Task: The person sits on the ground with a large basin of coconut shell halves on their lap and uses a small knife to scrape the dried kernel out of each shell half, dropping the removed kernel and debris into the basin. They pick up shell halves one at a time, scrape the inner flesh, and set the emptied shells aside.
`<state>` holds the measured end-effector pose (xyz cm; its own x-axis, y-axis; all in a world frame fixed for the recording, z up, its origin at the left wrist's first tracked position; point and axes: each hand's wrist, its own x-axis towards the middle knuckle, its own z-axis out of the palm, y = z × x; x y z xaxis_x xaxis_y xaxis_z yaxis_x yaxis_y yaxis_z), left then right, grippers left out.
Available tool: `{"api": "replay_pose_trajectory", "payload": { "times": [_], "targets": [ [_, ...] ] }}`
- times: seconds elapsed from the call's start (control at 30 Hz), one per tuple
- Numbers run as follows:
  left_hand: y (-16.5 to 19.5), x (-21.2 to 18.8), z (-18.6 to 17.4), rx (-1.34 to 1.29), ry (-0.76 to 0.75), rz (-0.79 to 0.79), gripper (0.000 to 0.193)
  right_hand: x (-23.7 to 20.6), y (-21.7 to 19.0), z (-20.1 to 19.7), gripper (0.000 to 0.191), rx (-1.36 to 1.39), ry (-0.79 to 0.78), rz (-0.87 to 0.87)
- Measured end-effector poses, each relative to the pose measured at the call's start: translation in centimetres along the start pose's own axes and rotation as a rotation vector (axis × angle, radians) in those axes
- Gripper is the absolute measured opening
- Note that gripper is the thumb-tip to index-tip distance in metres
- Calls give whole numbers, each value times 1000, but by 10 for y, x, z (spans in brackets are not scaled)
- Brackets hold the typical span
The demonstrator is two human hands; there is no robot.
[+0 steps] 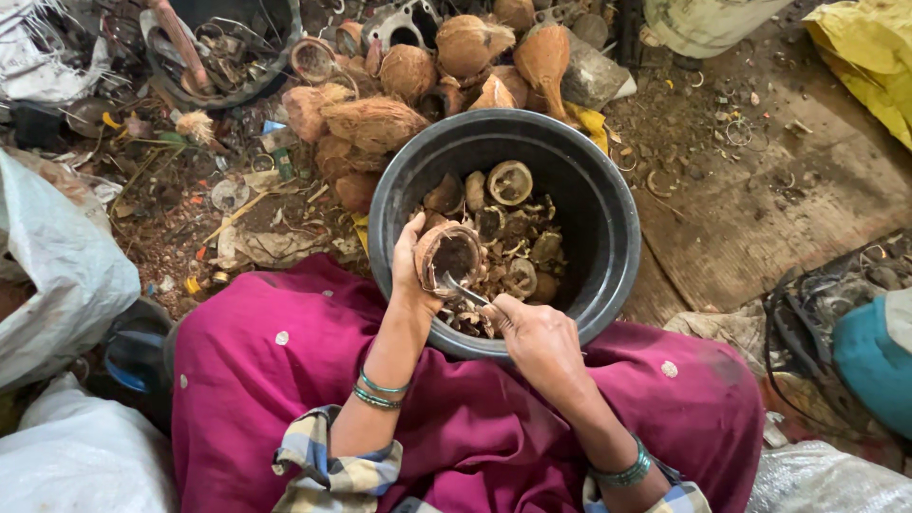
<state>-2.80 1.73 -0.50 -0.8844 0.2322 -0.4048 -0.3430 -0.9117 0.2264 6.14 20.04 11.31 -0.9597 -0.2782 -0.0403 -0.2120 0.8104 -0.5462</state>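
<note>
A magenta cloth lap (456, 418) lies nearest. Above it, the left hand (410, 271) cups a brown half coconut shell (448, 255) over the near rim of the black round plastic tub (608, 218). The right hand (537, 337) is closed around a thin metal blade (464, 290), tip inside the shell. Scraping likely goes best with short strokes, shell braced firm.

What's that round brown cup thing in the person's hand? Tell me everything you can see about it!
It is a coconut shell half, brown and rough outside, with a dark, hollow inside that faces up and a paler rim. The left hand cups it from the side, tilted, above the big black tub of shell scraps. The right hand pokes a thin metal blade into its lower edge.
</note>
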Motion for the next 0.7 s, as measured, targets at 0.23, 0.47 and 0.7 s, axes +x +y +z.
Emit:
{"api": "replay_pose_trajectory", "payload": {
  "times": [0.23, 0.47, 0.7],
  "targets": [
    [0, -5, 3, -8, -64, -64, 61, -2, -5, -2, 19, -7, 16, -72],
    [-1, -9, 8, 0, -82, -91, 62, -2, -7, 6, 19, -53, 0, -63],
    [-1, -8, 8, 18, -72, -121, 55, 1, -5, 6, 15, -131, -22, -124]
  ]
}}
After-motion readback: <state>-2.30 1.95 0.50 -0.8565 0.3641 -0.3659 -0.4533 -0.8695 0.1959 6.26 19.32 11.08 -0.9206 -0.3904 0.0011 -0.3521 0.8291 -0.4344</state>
